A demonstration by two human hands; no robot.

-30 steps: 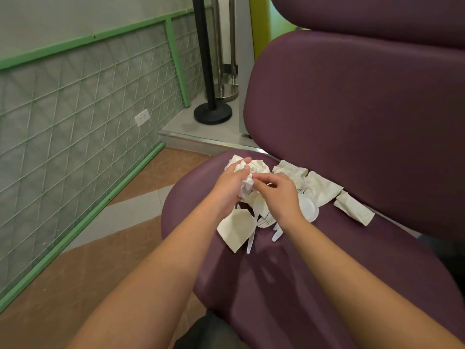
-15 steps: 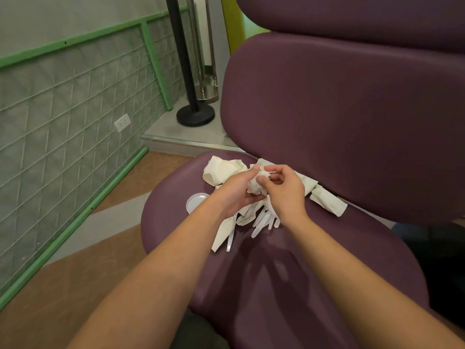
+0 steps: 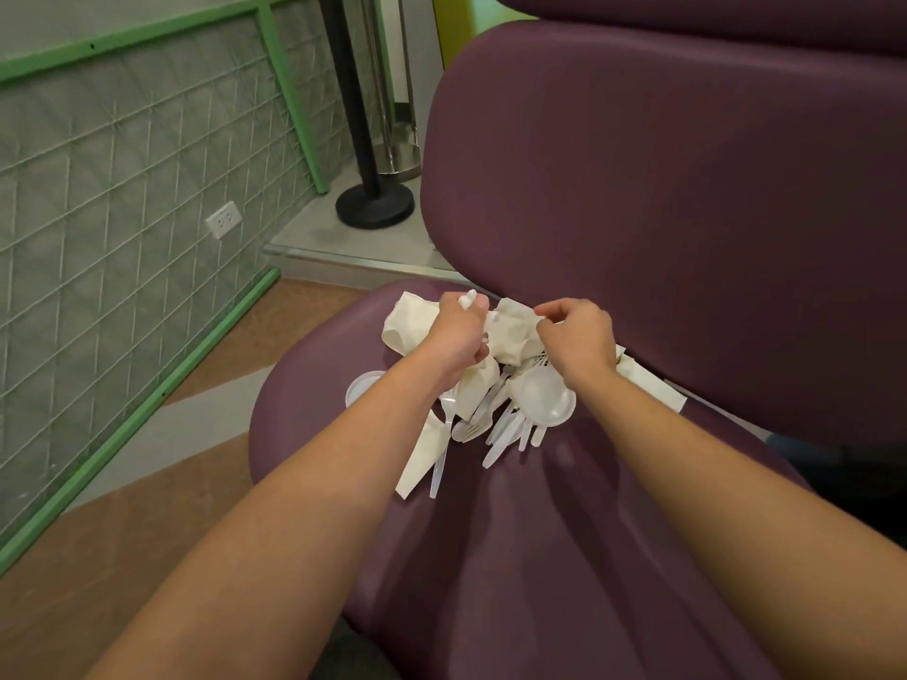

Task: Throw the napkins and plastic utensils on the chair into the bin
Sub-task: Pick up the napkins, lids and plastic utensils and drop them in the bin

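hands [image 3: 515, 331] parted since earlier — left perhaps gripping napkins [image 3: 513, 331] (crumpled)

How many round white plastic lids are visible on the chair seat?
2: one round white plastic lid left of the left forearm, another below the right wrist atop the utensils. Napkins may hide more.

No legible txt or labels anywhere.
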